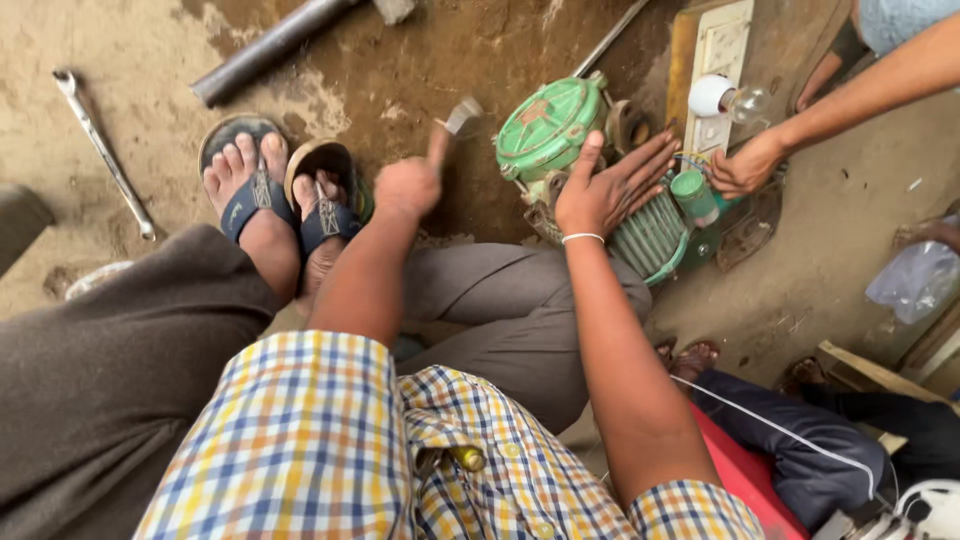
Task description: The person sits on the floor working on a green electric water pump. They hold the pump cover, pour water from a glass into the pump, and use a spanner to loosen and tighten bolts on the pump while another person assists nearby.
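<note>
A green electric motor pump [560, 130] lies on the dirt floor in front of me. My right hand [610, 190] rests flat on its ribbed green body with fingers spread. My left hand [408, 185] is shut on the wooden handle of a small hammer [458, 118], whose metal head is raised just left of the pump's round end cover. Another person's hand [745, 168] reaches in from the upper right and touches the pump's far side near a small green cap [692, 192].
A light bulb in a white holder [725, 98] sits on a switch board [715, 70] behind the pump. A spanner [105, 150] and a metal pipe [265, 50] lie on the floor at left. Sandalled feet [280, 195] sit by my left hand.
</note>
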